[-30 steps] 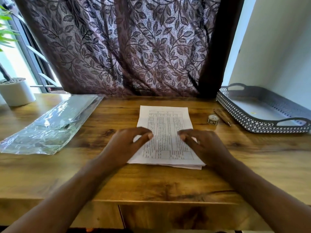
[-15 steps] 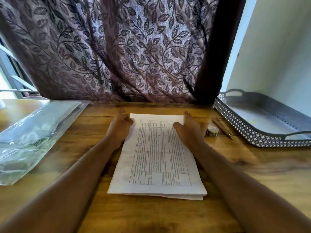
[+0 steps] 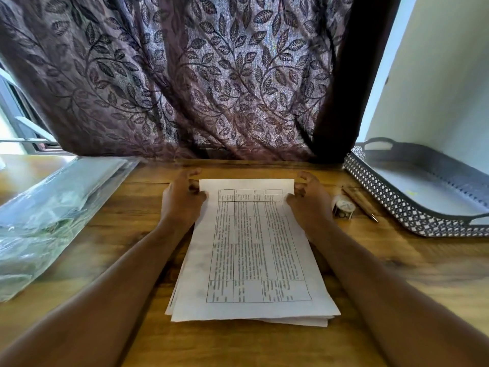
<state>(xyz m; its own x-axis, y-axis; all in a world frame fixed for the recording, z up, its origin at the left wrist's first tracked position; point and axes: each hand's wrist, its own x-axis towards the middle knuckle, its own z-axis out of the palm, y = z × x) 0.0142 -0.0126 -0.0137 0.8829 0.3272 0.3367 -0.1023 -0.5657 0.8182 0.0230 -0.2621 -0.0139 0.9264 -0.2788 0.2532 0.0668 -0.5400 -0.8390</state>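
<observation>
Head view. A stack of printed sheets [image 3: 254, 255] lay flat on the wooden surface [image 3: 127, 234] at the centre of the field, its long axis running from 6 o'clock to 12 o'clock and its top page bearing a ruled table of text. The lower sheets showed slightly fanned at the 6 o'clock edge.

The left hand [image 3: 181, 205] held the stack at its 11 o'clock corner, thumb laid on the top page and fingers [image 3: 194, 171] curled past the far edge. The right hand [image 3: 311, 205] held the 1 o'clock corner in the same way, thumb on the page margin and fingers [image 3: 304, 176] bent over the far edge. Both hands thus gripped the paper; whether the far end was raised off the surface could not be told.

At 9 o'clock from the stack, apart from it, lay a clear plastic sleeve [image 3: 53, 207] with contents too blurred to identify. At 2 o'clock, just beyond the right hand, stood a small patterned tape roll [image 3: 343, 208], with a pen [image 3: 356, 200] just beside it. Farther toward 3 o'clock rested a grey lattice-walled tray [image 3: 412, 221] with handles. A leaf-patterned curtain [image 3: 201, 83] hung at 12 o'clock.
</observation>
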